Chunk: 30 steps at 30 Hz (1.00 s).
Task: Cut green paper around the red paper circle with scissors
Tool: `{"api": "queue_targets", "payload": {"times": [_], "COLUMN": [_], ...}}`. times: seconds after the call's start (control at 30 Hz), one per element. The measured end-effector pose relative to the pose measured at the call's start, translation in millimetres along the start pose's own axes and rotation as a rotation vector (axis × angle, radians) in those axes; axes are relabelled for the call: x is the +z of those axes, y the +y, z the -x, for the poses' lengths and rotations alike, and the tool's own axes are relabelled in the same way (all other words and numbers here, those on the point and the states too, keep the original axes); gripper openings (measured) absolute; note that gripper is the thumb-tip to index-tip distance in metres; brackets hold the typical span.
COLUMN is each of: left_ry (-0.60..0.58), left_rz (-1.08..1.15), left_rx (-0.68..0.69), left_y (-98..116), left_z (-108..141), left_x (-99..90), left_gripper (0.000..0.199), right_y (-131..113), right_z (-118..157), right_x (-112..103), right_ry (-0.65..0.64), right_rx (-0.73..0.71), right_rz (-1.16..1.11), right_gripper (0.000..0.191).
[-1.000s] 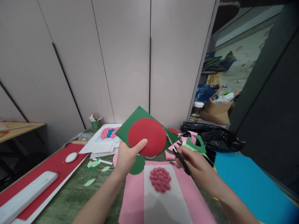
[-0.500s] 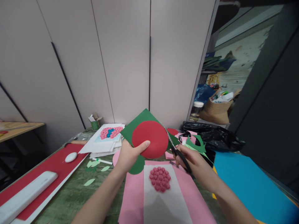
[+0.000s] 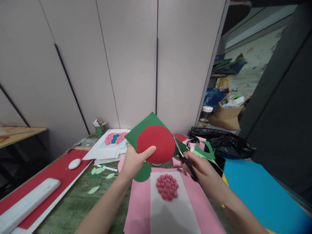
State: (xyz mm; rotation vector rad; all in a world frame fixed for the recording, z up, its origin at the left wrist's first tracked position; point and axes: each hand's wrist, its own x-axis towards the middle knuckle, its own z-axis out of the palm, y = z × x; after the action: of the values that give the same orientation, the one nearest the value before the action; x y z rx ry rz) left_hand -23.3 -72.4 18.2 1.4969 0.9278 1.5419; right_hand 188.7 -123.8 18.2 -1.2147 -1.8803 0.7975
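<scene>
A red paper circle (image 3: 156,139) lies against a green paper sheet (image 3: 143,126), and my left hand (image 3: 136,161) pinches both, thumb on the red face. In my right hand (image 3: 198,165) are black-handled scissors (image 3: 186,161). Their blades lie along the right edge of the circle, with green paper on both sides of them. Below, on pink paper (image 3: 140,208), rests a white strip (image 3: 170,214) bearing a cluster of pink rosettes (image 3: 167,187). Beside my left wrist lies a green paper circle (image 3: 143,172).
Leaf-shaped green cuttings (image 3: 93,190) lie at left, near a red sheet (image 3: 65,175) with a white device (image 3: 31,201). White papers (image 3: 107,151) are stacked behind. At right are blue paper (image 3: 258,188), green scraps (image 3: 206,150) and a black plastic bag (image 3: 221,143).
The red circle and green sheet have shifted very slightly up and left in my left hand. The scissors stay at the circle's right edge, almost unmoved.
</scene>
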Motion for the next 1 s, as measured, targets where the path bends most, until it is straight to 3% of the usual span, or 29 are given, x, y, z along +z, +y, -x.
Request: {"api": "queue_targets", "payload": {"times": [0.6, 1.0], "left_ry": [0.062, 0.005], "left_rz": [0.103, 0.014], "left_rx": [-0.031, -0.034], "left_y": [-6.3, 2.9], "left_z": [2.8, 3.6], "left_x": [6.4, 1.7], "left_gripper": [0.032, 0.030], "right_y": [-2.6, -0.2], "right_z": [1.3, 0.9], "right_x": [4.9, 8.6], "right_ry": [0.011, 0.038], "right_rx": [-0.013, -0.014], "right_rz": [-0.054, -0.160], "right_gripper": [0.023, 0.024]}}
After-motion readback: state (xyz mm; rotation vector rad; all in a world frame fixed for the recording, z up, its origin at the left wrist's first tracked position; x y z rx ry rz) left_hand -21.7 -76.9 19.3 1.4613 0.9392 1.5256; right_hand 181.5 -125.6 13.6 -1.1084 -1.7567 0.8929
